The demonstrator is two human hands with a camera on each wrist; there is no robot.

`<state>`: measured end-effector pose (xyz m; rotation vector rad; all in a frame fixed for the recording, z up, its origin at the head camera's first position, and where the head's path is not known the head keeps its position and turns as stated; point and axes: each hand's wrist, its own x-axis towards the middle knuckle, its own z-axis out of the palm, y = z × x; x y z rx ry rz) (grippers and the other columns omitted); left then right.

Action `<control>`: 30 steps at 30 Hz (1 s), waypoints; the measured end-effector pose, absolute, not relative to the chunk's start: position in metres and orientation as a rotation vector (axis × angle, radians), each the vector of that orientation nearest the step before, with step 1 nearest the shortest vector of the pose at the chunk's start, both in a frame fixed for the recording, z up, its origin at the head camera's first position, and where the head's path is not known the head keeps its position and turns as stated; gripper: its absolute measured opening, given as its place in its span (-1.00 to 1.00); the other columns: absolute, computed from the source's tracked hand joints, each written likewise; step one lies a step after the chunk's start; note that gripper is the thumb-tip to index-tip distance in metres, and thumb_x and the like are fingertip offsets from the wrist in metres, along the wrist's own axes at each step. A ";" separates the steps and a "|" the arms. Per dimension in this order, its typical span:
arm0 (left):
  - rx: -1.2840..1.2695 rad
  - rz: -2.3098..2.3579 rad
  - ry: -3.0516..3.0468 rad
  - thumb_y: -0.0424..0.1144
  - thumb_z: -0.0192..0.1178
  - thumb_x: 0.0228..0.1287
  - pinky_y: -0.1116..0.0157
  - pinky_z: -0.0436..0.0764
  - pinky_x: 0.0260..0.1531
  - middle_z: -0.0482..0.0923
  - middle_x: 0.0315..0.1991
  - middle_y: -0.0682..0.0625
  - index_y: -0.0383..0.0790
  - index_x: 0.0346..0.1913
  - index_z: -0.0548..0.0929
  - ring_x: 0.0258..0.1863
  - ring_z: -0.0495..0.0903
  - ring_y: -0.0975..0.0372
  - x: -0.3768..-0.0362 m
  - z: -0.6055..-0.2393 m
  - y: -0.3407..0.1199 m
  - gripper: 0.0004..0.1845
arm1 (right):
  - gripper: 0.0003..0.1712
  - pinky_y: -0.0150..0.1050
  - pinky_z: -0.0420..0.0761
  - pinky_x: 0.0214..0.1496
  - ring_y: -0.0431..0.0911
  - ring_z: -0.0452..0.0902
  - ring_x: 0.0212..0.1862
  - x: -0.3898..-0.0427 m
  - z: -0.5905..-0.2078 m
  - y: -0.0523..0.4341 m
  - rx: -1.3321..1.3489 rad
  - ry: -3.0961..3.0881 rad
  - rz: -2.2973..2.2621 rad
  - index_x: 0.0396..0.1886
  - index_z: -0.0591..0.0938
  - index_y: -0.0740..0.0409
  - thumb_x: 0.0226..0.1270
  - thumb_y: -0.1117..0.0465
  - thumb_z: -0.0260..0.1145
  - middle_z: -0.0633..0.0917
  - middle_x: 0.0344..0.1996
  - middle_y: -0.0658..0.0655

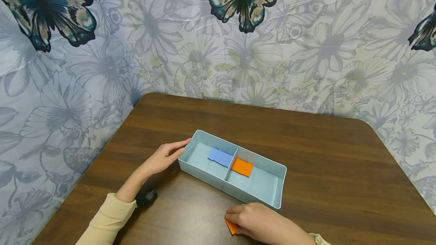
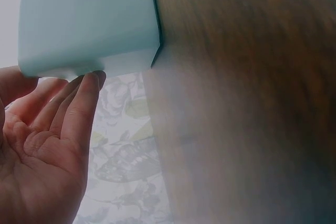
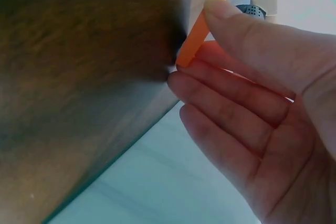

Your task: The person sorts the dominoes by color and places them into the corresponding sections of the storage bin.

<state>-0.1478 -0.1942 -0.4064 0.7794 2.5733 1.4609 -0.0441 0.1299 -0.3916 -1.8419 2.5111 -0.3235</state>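
Right hand (image 1: 262, 222) pinches an orange tile (image 1: 231, 226) beside a blue divided tray (image 1: 253, 197). Left hand (image 1: 164, 157), fingers straight, touches its end. Brown table (image 1: 323, 143), butterfly curtain (image 1: 143, 29) behind

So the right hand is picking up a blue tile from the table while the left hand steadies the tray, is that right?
Not quite: the tile is orange, not blue. The right wrist view shows the right hand pinching an orange tile between thumb and fingers, and the head view agrees. The blue tiles lie inside the tray. The rest holds: the left hand touches the tray's end.
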 end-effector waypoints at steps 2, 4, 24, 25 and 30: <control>0.776 1.460 2.573 -0.29 -0.01 0.44 0.10 0.36 0.11 0.33 0.26 -0.09 -0.29 0.32 0.36 0.23 0.30 0.12 -0.148 -0.407 -0.194 -0.56 | -0.80 -0.64 0.28 -0.43 -0.35 0.22 -0.49 -0.044 -0.391 0.129 -1.836 2.515 -0.342 -0.38 0.54 0.02 0.07 0.27 0.42 0.36 -0.52 -0.21; 0.774 1.460 2.573 -0.29 -0.01 0.44 0.10 0.35 0.11 0.33 0.26 -0.09 -0.28 0.32 0.36 0.23 0.30 0.12 -0.148 -0.408 -0.194 -0.56 | -0.80 -0.65 0.27 -0.43 -0.35 0.21 -0.49 -0.044 -0.392 0.129 -1.840 2.516 -0.361 -0.38 0.54 0.03 0.08 0.27 0.42 0.33 -0.53 -0.21; 0.782 1.461 2.571 -0.29 -0.02 0.44 0.10 0.36 0.10 0.33 0.26 -0.09 -0.30 0.33 0.34 0.23 0.30 0.11 -0.148 -0.409 -0.195 -0.56 | -0.52 -0.40 0.50 -0.04 -0.15 0.54 0.02 -0.045 -0.385 0.138 -1.799 2.629 -0.571 0.08 0.60 0.22 0.11 0.30 0.42 0.57 0.06 0.09; 0.788 1.462 2.571 -0.29 -0.02 0.45 0.09 0.36 0.10 0.33 0.26 -0.10 -0.31 0.33 0.34 0.23 0.31 0.11 -0.148 -0.409 -0.195 -0.56 | -0.52 -0.41 0.50 -0.04 -0.15 0.54 0.02 -0.045 -0.384 0.138 -1.796 2.631 -0.584 0.08 0.59 0.22 0.11 0.31 0.42 0.57 0.06 0.08; 0.792 1.461 2.575 -0.28 -0.02 0.45 0.10 0.36 0.10 0.34 0.26 -0.08 -0.30 0.32 0.35 0.23 0.30 0.12 -0.149 -0.408 -0.195 -0.56 | -0.48 -0.40 0.50 -0.04 -0.14 0.54 0.01 -0.046 -0.379 0.140 -1.817 2.657 -0.632 0.10 0.58 0.23 0.07 0.32 0.43 0.57 0.07 0.08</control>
